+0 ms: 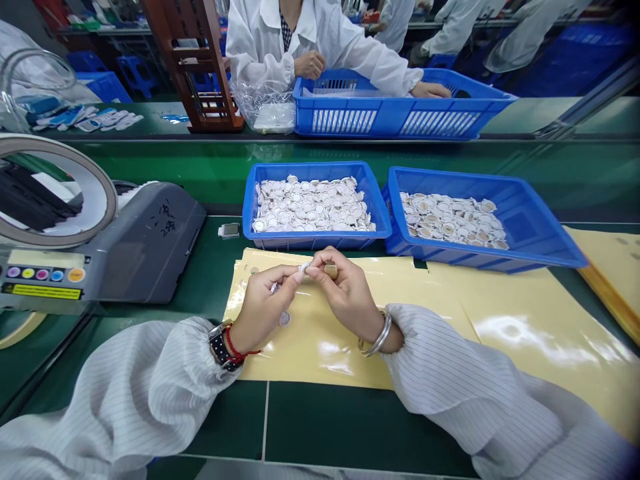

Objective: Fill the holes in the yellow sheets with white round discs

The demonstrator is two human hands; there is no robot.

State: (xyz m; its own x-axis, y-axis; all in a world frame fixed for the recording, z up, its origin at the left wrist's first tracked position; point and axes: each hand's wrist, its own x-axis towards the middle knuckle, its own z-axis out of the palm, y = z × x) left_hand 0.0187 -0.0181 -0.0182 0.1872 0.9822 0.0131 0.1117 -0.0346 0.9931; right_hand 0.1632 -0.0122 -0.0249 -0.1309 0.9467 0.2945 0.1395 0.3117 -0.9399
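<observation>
My left hand [265,300] and my right hand [347,290] meet above a glossy yellow sheet [320,353]. Pinched between their thumbs and forefingers is a small white disc [304,267], mostly covered by the fingertips. A small tan, block-like piece [331,269] shows at the curled fingers of my right hand; its kind is unclear. Against my left fingers sits another small round piece [275,287], partly hidden. Just below that hand, a loose disc [285,319] lies on the sheet. Beyond my hands stands a blue tray [315,239] filled with white discs.
A second blue tray [530,257] at right holds white and tan discs. To the left is a grey machine [145,247] with a large tape roll [107,200]. A small device [229,231] lies near the trays. Across the bench, a co-worker reaches into a blue basket [390,117].
</observation>
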